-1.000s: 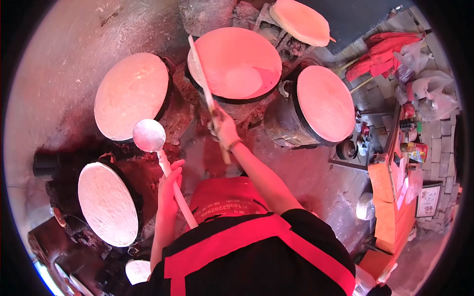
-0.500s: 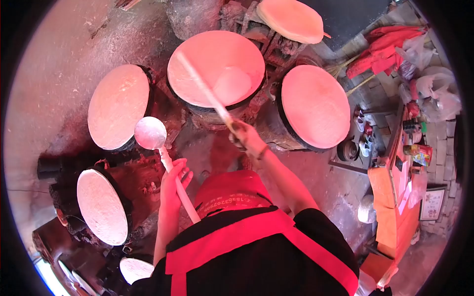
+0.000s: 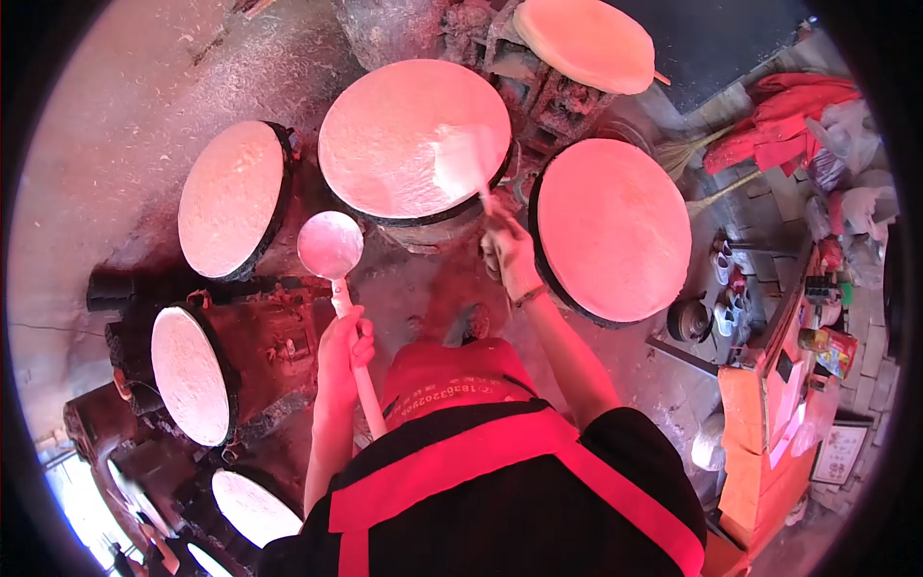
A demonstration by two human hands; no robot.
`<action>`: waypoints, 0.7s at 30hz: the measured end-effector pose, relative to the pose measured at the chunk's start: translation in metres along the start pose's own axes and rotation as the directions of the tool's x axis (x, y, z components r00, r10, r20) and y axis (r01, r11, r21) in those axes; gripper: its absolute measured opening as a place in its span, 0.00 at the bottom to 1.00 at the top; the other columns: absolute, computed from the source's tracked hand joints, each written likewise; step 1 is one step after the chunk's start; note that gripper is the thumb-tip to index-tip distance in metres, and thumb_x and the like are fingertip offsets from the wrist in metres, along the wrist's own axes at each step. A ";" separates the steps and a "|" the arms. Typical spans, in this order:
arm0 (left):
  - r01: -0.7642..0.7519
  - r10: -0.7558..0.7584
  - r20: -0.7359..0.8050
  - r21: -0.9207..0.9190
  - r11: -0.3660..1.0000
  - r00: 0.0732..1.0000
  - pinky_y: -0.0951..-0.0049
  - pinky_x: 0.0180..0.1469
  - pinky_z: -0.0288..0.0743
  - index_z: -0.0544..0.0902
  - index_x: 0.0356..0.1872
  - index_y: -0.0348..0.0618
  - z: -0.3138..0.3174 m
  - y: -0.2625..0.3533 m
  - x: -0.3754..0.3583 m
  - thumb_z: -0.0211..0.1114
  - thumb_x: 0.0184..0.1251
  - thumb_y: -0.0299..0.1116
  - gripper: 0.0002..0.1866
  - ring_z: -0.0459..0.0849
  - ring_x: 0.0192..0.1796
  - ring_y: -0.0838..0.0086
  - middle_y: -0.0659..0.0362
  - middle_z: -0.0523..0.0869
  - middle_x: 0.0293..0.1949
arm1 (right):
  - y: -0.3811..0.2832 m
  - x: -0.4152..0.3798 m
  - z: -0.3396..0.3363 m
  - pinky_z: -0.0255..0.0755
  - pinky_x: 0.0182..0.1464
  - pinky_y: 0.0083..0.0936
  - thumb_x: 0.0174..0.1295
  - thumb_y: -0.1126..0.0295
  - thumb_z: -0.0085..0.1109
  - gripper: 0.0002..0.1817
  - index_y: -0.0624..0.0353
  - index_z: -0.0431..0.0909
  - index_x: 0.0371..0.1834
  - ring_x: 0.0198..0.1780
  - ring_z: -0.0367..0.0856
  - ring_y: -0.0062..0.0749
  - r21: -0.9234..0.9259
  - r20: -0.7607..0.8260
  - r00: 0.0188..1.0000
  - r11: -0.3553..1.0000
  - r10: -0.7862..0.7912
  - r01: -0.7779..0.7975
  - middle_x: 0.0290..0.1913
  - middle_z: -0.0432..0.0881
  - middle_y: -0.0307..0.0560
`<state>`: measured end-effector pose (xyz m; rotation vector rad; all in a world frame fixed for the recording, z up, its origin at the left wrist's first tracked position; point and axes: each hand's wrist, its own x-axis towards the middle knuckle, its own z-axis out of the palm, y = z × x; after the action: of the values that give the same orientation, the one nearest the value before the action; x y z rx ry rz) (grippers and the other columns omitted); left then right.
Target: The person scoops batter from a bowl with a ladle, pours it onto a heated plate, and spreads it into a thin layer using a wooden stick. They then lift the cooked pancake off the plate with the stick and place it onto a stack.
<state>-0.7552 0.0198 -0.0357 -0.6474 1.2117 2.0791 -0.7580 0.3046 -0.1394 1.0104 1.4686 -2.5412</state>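
My left hand (image 3: 345, 352) is wrapped round the handle of a long ladle (image 3: 330, 245), its round bowl raised past my fingers. My right hand (image 3: 509, 252) is closed on the handle of a pale spreading tool (image 3: 486, 188), which is blurred by motion near the right rim of the top round griddle (image 3: 385, 144). A whitish patch of batter (image 3: 460, 162) lies on that griddle, by the tool. Right of my right hand stands another round griddle (image 3: 615, 231) covered by a pale layer.
Further coated griddles stand at the left (image 3: 233, 200) and lower left (image 3: 190, 377). A stack of flat rounds (image 3: 586, 43) is at the top. On the right are a broom (image 3: 683, 152), red cloth (image 3: 788, 115), shoes (image 3: 723, 264) and an orange-covered table (image 3: 745, 433).
My right hand and the tool have moved right and slightly up, and the tool no longer crosses the griddle. The ladle is a little higher and further right. The view has shifted slightly.
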 end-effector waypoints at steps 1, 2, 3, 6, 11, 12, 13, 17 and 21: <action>-0.001 0.001 -0.001 -0.009 1.000 1.000 0.85 0.17 0.56 0.73 0.46 0.40 -0.001 -0.001 0.001 0.55 0.71 0.30 0.08 0.63 0.20 0.85 0.61 0.74 0.29 | -0.002 -0.008 0.004 0.50 0.11 0.18 0.68 0.65 0.54 0.19 0.37 0.74 0.63 0.10 0.57 0.15 0.068 -0.088 0.996 0.997 -0.032 0.038 0.16 0.67 0.30; 0.012 -0.012 0.019 -0.006 1.000 1.000 0.85 0.17 0.56 0.72 0.46 0.40 0.000 -0.002 0.003 0.55 0.71 0.29 0.08 0.64 0.20 0.84 0.61 0.74 0.29 | -0.001 -0.013 0.009 0.48 0.11 0.17 0.68 0.67 0.55 0.19 0.36 0.75 0.62 0.09 0.55 0.15 0.137 -0.181 0.982 0.987 -0.055 0.080 0.15 0.66 0.30; 0.025 -0.025 0.043 -0.002 1.000 0.999 0.85 0.17 0.57 0.72 0.46 0.39 0.002 -0.002 0.006 0.55 0.71 0.29 0.08 0.64 0.21 0.84 0.61 0.74 0.29 | 0.004 -0.011 0.017 0.48 0.11 0.17 0.66 0.67 0.58 0.20 0.37 0.75 0.62 0.09 0.55 0.15 0.122 -0.130 0.988 0.987 -0.086 0.102 0.15 0.66 0.30; 0.059 -0.060 0.091 0.015 0.998 0.994 0.85 0.18 0.58 0.72 0.46 0.39 0.010 0.001 0.014 0.54 0.72 0.30 0.08 0.66 0.22 0.83 0.61 0.73 0.30 | -0.010 -0.013 0.012 0.52 0.12 0.18 0.66 0.66 0.58 0.19 0.40 0.76 0.61 0.11 0.60 0.15 -0.075 0.152 0.988 0.997 0.010 0.002 0.15 0.68 0.30; 0.077 -0.088 0.110 0.101 0.992 0.990 0.85 0.18 0.58 0.72 0.45 0.38 0.021 0.009 0.019 0.55 0.72 0.30 0.07 0.67 0.23 0.84 0.62 0.73 0.29 | -0.043 0.002 -0.011 0.48 0.13 0.18 0.67 0.62 0.57 0.17 0.40 0.77 0.60 0.11 0.57 0.15 -0.007 -0.099 0.988 0.993 -0.119 0.119 0.16 0.65 0.28; 0.074 -0.089 0.107 0.138 0.988 0.990 0.84 0.19 0.58 0.72 0.45 0.38 0.022 0.011 0.022 0.55 0.72 0.30 0.07 0.67 0.23 0.84 0.62 0.73 0.29 | -0.041 0.005 -0.007 0.47 0.13 0.18 0.68 0.62 0.57 0.18 0.40 0.76 0.61 0.11 0.56 0.14 -0.106 -0.080 0.991 0.989 -0.109 0.100 0.16 0.64 0.28; 0.070 -0.088 0.104 0.173 0.983 0.991 0.84 0.19 0.58 0.73 0.45 0.38 0.022 0.012 0.029 0.56 0.72 0.30 0.07 0.67 0.22 0.84 0.62 0.73 0.29 | -0.039 0.003 -0.007 0.47 0.13 0.18 0.68 0.63 0.57 0.18 0.40 0.76 0.61 0.11 0.56 0.14 -0.111 -0.043 0.997 0.992 -0.062 0.057 0.15 0.64 0.27; 0.080 -0.116 0.152 0.230 0.970 0.981 0.82 0.19 0.60 0.72 0.41 0.39 0.025 0.021 0.074 0.56 0.71 0.29 0.05 0.67 0.21 0.83 0.63 0.72 0.27 | -0.027 -0.025 -0.013 0.47 0.13 0.16 0.67 0.65 0.57 0.19 0.40 0.76 0.62 0.11 0.55 0.13 -0.125 0.040 0.999 0.992 0.030 -0.025 0.15 0.64 0.27; 0.049 -0.088 0.113 0.310 0.949 0.990 0.80 0.20 0.63 0.69 0.37 0.38 0.044 0.025 0.123 0.56 0.70 0.29 0.07 0.68 0.21 0.81 0.63 0.71 0.26 | 0.012 -0.016 -0.029 0.49 0.13 0.16 0.67 0.65 0.59 0.19 0.42 0.77 0.61 0.11 0.57 0.12 0.004 -0.139 0.985 0.995 -0.098 0.099 0.15 0.65 0.27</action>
<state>-0.8608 0.0836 -0.0849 -0.4018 1.3811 1.7930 -0.7263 0.3166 -0.1500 1.1670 1.5780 -2.5965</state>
